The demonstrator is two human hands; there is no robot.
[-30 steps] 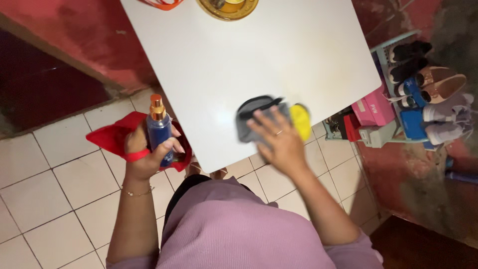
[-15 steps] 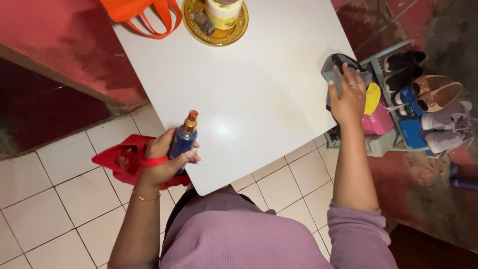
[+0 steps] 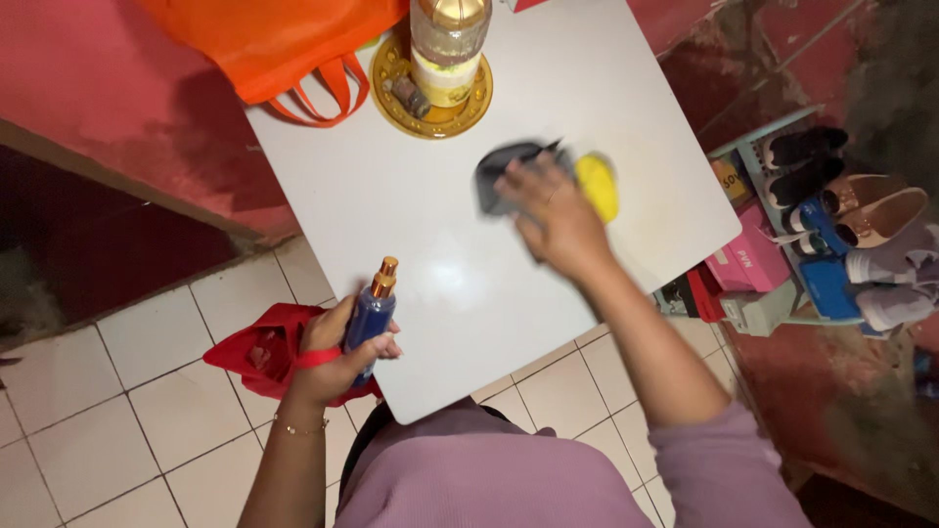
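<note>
My right hand (image 3: 553,213) presses a grey and yellow cloth (image 3: 597,183) flat on the white table (image 3: 460,264), near its middle; both are blurred by motion. My left hand (image 3: 337,354) grips a dark blue spray bottle (image 3: 372,313) with a gold nozzle, upright at the table's near left edge. A red bag (image 3: 256,350) hangs from that same hand by its strap.
At the table's far side stand a gold tray (image 3: 430,112) with a clear bottle (image 3: 448,44) and a small item, and an orange bag (image 3: 279,39). A shoe rack (image 3: 831,215) with shoes and boxes is at the right. White floor tiles lie below.
My right hand has swept the cloth from the table's right edge back left toward the middle. The view has shifted so more of the orange bag and tray shows. The left hand still holds the bottle.
</note>
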